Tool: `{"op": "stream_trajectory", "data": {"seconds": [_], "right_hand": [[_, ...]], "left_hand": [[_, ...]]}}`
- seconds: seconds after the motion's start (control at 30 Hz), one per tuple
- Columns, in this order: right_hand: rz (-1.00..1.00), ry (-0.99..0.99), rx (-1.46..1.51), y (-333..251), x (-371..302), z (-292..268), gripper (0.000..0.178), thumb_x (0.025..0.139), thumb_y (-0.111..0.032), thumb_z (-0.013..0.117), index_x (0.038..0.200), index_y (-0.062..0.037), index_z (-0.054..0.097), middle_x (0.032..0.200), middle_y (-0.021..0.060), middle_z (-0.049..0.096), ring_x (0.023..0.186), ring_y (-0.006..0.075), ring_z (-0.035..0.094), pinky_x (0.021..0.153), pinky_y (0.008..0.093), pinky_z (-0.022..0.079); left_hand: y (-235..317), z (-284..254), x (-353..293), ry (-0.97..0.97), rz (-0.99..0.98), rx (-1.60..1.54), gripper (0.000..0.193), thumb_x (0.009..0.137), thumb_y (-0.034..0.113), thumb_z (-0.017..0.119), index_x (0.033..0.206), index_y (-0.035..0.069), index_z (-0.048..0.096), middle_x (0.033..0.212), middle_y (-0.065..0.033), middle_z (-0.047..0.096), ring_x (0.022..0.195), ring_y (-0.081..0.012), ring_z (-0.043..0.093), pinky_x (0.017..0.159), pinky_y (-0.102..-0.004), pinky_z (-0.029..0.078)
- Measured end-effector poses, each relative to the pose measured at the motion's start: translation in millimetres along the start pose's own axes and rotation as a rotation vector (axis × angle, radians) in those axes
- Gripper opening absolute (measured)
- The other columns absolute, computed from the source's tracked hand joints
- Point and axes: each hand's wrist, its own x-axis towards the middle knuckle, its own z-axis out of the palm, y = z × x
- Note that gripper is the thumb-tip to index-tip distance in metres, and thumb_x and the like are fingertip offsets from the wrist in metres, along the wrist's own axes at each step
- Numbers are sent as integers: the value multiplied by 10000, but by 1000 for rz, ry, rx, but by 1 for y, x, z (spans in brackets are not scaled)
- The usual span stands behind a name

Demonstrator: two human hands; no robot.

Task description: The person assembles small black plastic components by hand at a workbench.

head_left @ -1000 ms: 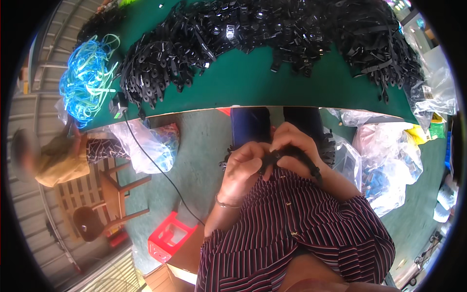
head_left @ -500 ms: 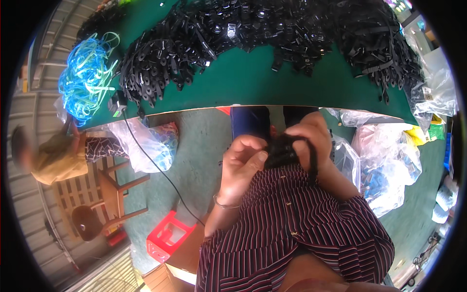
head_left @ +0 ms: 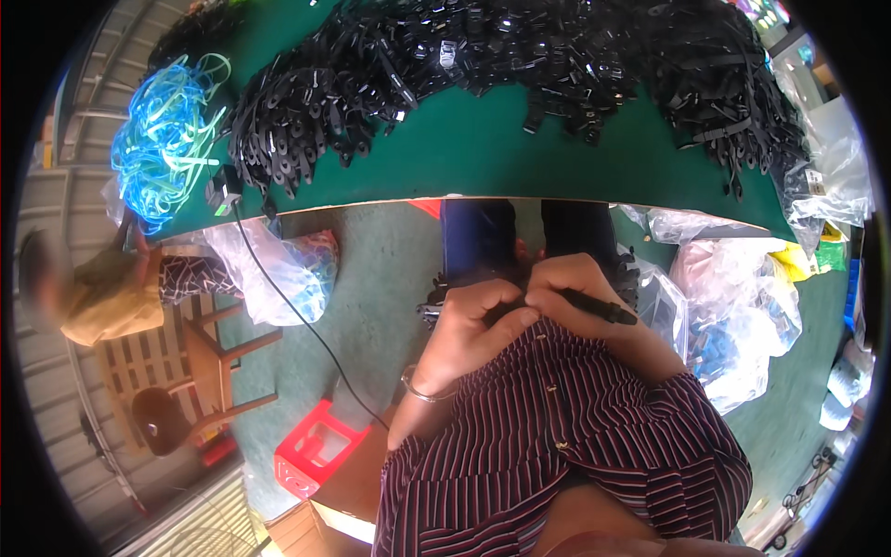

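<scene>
- A black strap (head_left: 601, 306) sits above the lap of a person in a striped shirt (head_left: 557, 418), well apart from the table's near edge.
- The right hand (head_left: 577, 295) grasps the strap, one end jutting out toward the wrist.
- The left hand (head_left: 478, 327) curls inward, its thumb tip at the right hand's fingers; dark material shows inside the curl, but whether it is gripped cannot be told.
- Across the green table (head_left: 464, 162) spreads a thick heap of black straps (head_left: 483, 51), some with shiny buckles.
- At the table's left end, a tangle of blue and pale-green cords (head_left: 167, 139) lies near a black adapter (head_left: 223, 188).
- A red plastic stool (head_left: 320, 446) stands on the floor at left; clear bags (head_left: 733, 325) bulge at right.
- A co-worker (head_left: 111, 292) appears at far left.
</scene>
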Motion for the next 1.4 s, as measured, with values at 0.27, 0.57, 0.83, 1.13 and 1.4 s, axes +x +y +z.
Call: {"op": "stream_trajectory", "data": {"seconds": [0.27,0.57,0.83,1.13,1.4], "right_hand": [[70,-94,367,-3,-5,5,258,795,-200,548,609,-23,519,584,37,497,557,109,475,501,255,329],[189,-25,485,-11,-8,12,335,794,-303,543,581,-50,498,597,15,494,590,92,465,514,243,319],[-99,-38,31,-11,9,13,262,710,-147,717,913,-44,587,783,36,476,649,113,461,565,234,357],[-138,5,-133,-10,10,15,260,672,-94,732,896,-24,619,788,74,559,702,151,541,596,260,403],[-119,25,-64,-7,11,16,261,662,-33,712,903,-7,615,733,59,570,637,136,537,570,245,395]], "left_hand": [[-5,10,-6,22,-137,-507,170,712,111,640,733,-48,581,609,-73,575,511,-98,520,457,-208,392],[-14,9,-10,16,-184,-813,352,682,303,634,666,-44,579,517,-78,544,404,-92,451,376,-204,313],[11,-3,-11,72,-263,-520,339,752,291,627,817,-40,590,631,-35,562,499,-62,459,449,-175,331],[11,-14,-20,98,-163,-338,240,862,217,590,899,-19,578,707,-5,553,634,-62,472,569,-207,397],[11,-18,-19,101,-156,-295,230,894,210,539,858,-15,573,679,7,500,627,-63,432,565,-209,369]]}}
